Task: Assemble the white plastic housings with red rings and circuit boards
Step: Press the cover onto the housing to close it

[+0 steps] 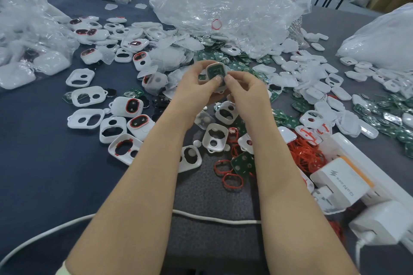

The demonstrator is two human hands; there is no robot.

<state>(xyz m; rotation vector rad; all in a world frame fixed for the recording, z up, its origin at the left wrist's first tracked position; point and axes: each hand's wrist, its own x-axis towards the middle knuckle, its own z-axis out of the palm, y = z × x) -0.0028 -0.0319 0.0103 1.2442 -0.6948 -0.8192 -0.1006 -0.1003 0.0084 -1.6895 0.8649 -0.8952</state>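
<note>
Both hands hold one white plastic housing (215, 69) up over the table's middle, with a green circuit board seated in its open back. My left hand (196, 87) grips its left side, thumb on the board's lower edge. My right hand (243, 87) pinches the right edge, thumb beside the left thumb. Empty white housings (86, 97) lie at the left, some fitted with red rings (134, 106). Loose red rings (232, 180) and a green board (242, 163) lie between my forearms. A tangle of red rings (306, 154) sits at the right.
Big clear plastic bags (223, 0) stand at the back, left and right. Green boards (384, 116) and white covers (321, 87) are heaped on the right. White chargers (342, 183) on a power strip sit near right. A white cable (212, 219) runs across the front.
</note>
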